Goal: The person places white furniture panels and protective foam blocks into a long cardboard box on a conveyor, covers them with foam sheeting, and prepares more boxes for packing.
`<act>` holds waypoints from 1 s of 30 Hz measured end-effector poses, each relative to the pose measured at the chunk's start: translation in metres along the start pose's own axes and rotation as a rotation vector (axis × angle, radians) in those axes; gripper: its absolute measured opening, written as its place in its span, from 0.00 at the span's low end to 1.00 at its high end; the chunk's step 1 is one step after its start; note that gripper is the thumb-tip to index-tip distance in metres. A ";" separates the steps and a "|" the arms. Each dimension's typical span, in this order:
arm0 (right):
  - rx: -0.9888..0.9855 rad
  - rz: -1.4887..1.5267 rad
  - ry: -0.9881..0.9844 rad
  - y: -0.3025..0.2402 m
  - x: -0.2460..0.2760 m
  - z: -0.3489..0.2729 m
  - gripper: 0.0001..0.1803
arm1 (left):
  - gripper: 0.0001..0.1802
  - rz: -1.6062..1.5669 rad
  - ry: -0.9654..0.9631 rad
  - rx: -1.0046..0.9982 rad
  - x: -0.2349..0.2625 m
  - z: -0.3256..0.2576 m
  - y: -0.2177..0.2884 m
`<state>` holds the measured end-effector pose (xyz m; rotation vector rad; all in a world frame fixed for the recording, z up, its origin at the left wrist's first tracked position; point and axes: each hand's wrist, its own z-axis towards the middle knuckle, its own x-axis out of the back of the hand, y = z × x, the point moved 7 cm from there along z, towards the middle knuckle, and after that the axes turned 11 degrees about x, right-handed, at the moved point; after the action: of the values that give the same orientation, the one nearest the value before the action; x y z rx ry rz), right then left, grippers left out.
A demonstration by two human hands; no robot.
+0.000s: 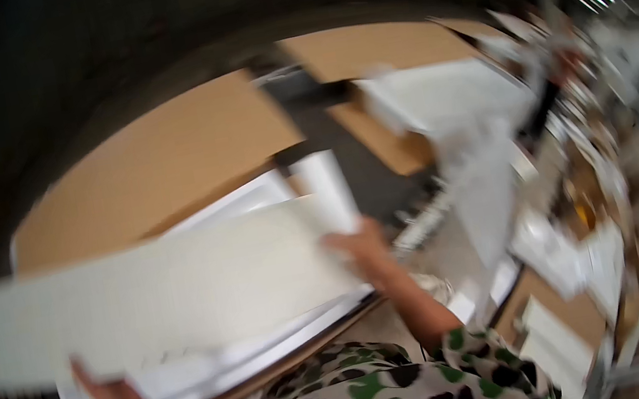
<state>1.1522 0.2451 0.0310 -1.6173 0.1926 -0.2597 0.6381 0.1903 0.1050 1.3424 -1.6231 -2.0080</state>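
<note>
A long off-white panel (pixel 151 304) is held tilted in front of me, blurred by motion. My left hand (pixel 109 394) grips its near edge toward the left, thumb on the upper face and fingers hidden beneath. At the panel's right end, my right hand (pixel 359 245) is closed on the short edge. Under the panel lies a white rimmed piece (pixel 207 387), mostly covered. A narrow white strip (pixel 326 186) sticks up just beyond my right hand.
Large brown cardboard sheets (pixel 184 146) lie beyond the panel, with another cardboard sheet (pixel 378 46) farther back. A white box-shaped piece (pixel 445 94) rests at the far right, with clear plastic wrapping (pixel 485 180) hanging from it. Cardboard and white scraps (pixel 558 312) litter the right side. A blurred person (pixel 559 66) stands beyond.
</note>
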 end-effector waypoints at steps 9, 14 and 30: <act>0.136 -0.148 0.234 -0.038 0.083 -0.016 0.30 | 0.19 -0.219 -0.388 0.717 -0.082 -0.032 -0.130; 0.321 -0.255 0.239 -0.051 0.089 -0.021 0.19 | 0.20 -0.214 -0.345 0.892 -0.054 -0.055 -0.153; 0.259 -0.085 -0.070 -0.010 -0.066 0.106 0.26 | 0.27 -0.020 -0.308 1.120 0.028 0.081 -0.210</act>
<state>1.1188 0.3660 0.0319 -1.3763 0.0342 -0.2810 0.6343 0.3001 -0.0933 1.2987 -3.1131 -1.2904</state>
